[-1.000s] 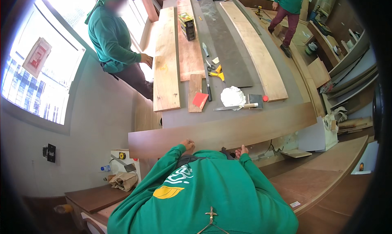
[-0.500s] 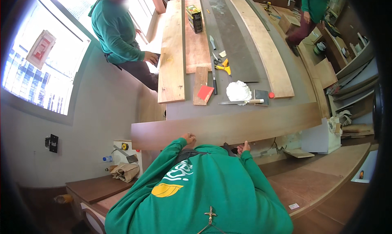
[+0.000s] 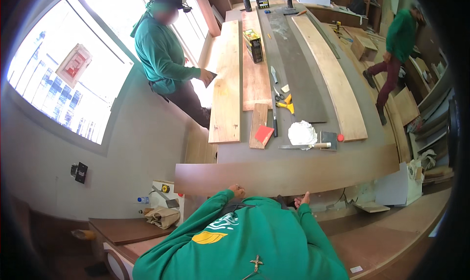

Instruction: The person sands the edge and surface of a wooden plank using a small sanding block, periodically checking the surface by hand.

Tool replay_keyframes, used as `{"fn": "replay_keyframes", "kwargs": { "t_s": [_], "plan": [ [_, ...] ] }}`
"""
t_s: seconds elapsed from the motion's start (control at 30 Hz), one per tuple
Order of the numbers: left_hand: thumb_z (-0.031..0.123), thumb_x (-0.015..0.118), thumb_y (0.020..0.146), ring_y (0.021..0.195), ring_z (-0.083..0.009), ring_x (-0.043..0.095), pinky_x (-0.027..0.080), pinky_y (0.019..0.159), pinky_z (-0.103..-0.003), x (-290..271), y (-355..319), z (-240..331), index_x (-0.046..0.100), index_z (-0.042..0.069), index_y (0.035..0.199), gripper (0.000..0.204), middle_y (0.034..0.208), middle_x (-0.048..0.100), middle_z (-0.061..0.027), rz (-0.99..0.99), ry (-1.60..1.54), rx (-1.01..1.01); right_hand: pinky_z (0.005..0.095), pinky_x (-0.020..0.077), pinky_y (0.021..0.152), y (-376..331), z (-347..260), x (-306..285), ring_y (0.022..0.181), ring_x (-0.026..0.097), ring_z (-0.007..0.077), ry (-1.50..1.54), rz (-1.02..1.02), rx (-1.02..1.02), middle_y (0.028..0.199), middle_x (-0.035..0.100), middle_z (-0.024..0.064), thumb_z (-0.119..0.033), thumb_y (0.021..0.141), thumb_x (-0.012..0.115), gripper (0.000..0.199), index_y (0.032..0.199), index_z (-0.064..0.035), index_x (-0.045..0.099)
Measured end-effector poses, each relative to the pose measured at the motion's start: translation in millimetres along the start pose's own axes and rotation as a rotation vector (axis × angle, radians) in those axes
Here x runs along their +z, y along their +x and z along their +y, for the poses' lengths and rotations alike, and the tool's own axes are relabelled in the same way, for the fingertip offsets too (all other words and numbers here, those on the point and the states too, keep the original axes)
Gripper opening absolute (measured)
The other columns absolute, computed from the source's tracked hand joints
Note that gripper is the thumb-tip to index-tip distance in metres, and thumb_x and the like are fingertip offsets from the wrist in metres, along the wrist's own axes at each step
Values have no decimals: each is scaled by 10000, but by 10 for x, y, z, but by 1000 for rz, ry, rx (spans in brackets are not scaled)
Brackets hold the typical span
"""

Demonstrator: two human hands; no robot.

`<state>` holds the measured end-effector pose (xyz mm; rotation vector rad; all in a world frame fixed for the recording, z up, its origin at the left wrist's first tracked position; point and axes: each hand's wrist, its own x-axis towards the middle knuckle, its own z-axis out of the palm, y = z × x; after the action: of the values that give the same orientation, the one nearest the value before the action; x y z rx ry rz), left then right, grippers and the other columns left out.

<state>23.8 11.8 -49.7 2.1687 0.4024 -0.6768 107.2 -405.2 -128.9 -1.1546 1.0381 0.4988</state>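
A long, smooth brown panel (image 3: 289,175) lies crosswise at the near end of the work table, just in front of my body. My left hand (image 3: 237,191) is at its near edge, left of the middle, with the fingers curled; what is in them, if anything, is hidden. Farther right, my right hand (image 3: 302,200) is turned up just below the same edge, its fingers apart and nothing visible in it. Beyond the panel lie a white round lump of material (image 3: 302,134), a flat blade (image 3: 296,146) and a small wooden board (image 3: 258,126) with a red piece (image 3: 264,134) on it.
Long pale planks (image 3: 225,89) (image 3: 338,79) run along both table sides. Between them are a yellow-and-black can (image 3: 253,46), scissors (image 3: 279,95) and a yellow-handled tool (image 3: 286,105). A co-worker (image 3: 166,60) stands at left, another (image 3: 397,50) at far right. A brown cabinet top (image 3: 122,228) is near left.
The view has tilted up, so the table sits lower in it. The left co-worker's hand, with a dark flat piece, has lifted off the plank's edge. The right co-worker has stepped along. My hands stay by the panel.
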Motion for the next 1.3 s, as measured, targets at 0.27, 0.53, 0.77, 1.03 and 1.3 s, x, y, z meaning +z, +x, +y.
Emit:
{"fn": "replay_keyframes", "kwargs": {
  "t_s": [0.27,0.53,0.77,1.03,1.3],
  "plan": [
    [294,576,830,875,-273,679,527,811,-373,-10,-95,-115,689,45,1005,325,919,707,-146,-78,-94,-95,342,459,488,0,104,126,698,640,283,-36,-30,33,981,603,160,-690,879,353,661,1341,-218,377],
    [273,580,857,877,-262,678,530,807,-356,36,-102,-36,636,-22,1024,344,914,708,-140,-51,-184,-66,343,484,491,-74,32,127,729,652,289,-100,-38,-18,988,612,171,-675,894,341,703,1309,-109,391],
    [297,586,847,889,-269,676,531,799,-352,184,141,-170,614,-63,1006,394,925,701,-166,-56,-147,-38,313,497,506,-89,-48,32,772,655,256,-131,-44,-33,1010,613,167,-689,891,320,742,1289,-70,415],
    [286,573,857,868,-254,675,530,786,-360,168,190,-335,661,-1,1048,356,934,702,-154,-39,-167,-73,333,477,484,18,-7,116,712,653,294,-70,-81,-22,973,619,183,-642,904,368,664,1347,-148,391],
    [335,583,851,931,-291,661,513,839,-391,74,51,-196,681,24,1030,372,967,695,-165,-47,-140,-53,325,478,490,-71,44,121,737,658,293,-94,-51,-31,990,619,182,-640,906,357,672,1340,-128,393]
  ]
}}
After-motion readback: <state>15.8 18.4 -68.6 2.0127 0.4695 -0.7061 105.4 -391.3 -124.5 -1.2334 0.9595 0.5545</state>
